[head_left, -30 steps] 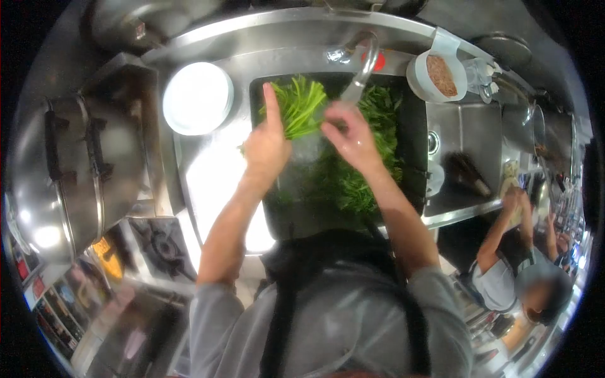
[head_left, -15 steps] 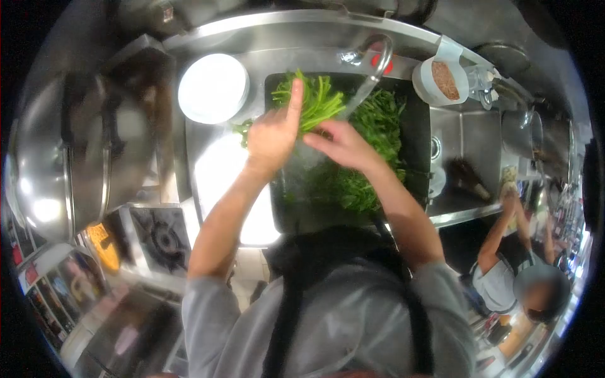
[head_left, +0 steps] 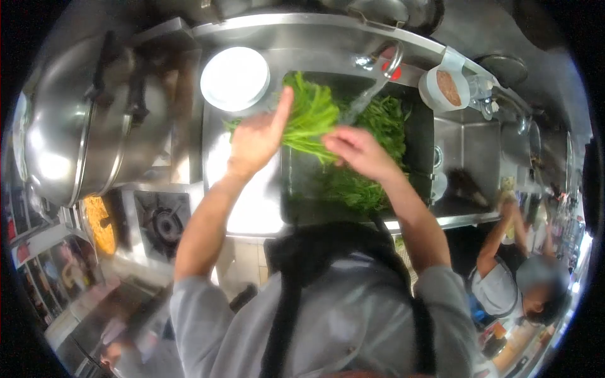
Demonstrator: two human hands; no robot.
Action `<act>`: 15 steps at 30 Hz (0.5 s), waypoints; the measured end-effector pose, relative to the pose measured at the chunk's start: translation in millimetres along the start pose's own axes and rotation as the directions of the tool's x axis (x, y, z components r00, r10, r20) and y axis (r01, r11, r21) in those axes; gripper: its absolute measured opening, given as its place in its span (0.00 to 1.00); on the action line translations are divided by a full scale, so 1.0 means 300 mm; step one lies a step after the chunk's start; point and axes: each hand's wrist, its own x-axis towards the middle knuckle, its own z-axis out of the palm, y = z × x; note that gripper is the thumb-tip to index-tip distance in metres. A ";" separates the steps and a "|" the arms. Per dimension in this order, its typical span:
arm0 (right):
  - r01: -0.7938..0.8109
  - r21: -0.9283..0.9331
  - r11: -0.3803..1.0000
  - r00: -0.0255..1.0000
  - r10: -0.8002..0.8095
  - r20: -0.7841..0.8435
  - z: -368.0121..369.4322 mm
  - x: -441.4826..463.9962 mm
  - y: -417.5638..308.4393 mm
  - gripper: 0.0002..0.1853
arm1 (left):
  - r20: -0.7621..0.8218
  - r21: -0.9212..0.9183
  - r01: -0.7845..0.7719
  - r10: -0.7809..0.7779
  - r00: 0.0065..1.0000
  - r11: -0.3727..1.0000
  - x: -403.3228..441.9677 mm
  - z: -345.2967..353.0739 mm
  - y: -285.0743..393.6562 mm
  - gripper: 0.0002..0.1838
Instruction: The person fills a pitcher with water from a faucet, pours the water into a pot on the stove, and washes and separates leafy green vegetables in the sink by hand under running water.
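My left hand (head_left: 255, 142) is closed around a bunch of leafy greens (head_left: 313, 113), its thumb or a finger pointing up along the stems. At the bunch's lower right end, the fingertips of my right hand (head_left: 362, 151) pinch some of the stems. Both hands are over the dark sink basin (head_left: 419, 132). More loose greens (head_left: 387, 126) lie in the basin's right half, under and beyond my right hand. Water runs from the faucet (head_left: 396, 60) just behind the bunch. My left palm and the gripped part of the stems are hidden.
A white round container (head_left: 235, 79) stands at the back left. On the right, a second steel sink (head_left: 469, 145) adjoins, with a white tub (head_left: 433, 91) holding brown contents behind it. Large metal lids (head_left: 53, 138) and a stove burner (head_left: 165, 223) are left. Another person (head_left: 501, 286) works at far right.
My hands have moved apart, the left one to the left and the right one to the right. The bunch now stretches between them. The view has shifted slightly.
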 end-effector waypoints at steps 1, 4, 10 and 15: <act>0.005 -0.002 1.000 1.000 -0.005 0.001 -0.025 -0.014 0.008 0.14 | -0.004 0.004 0.001 -0.001 1.000 1.000 -0.006 -0.011 -0.022 0.46; -0.091 0.042 0.995 0.995 0.089 0.032 -0.062 -0.036 0.012 0.15 | -0.001 -0.029 0.104 -0.104 0.995 0.994 -0.002 -0.037 -0.055 0.48; -0.082 0.132 0.988 0.996 0.077 0.041 0.020 0.036 -0.067 0.17 | 0.014 -0.169 -0.035 0.038 0.999 0.985 0.054 -0.004 0.020 0.50; -0.092 0.166 0.982 0.995 0.084 0.053 0.033 0.025 -0.032 0.17 | 0.024 -0.172 -0.031 0.036 0.999 0.985 0.069 -0.005 0.004 0.52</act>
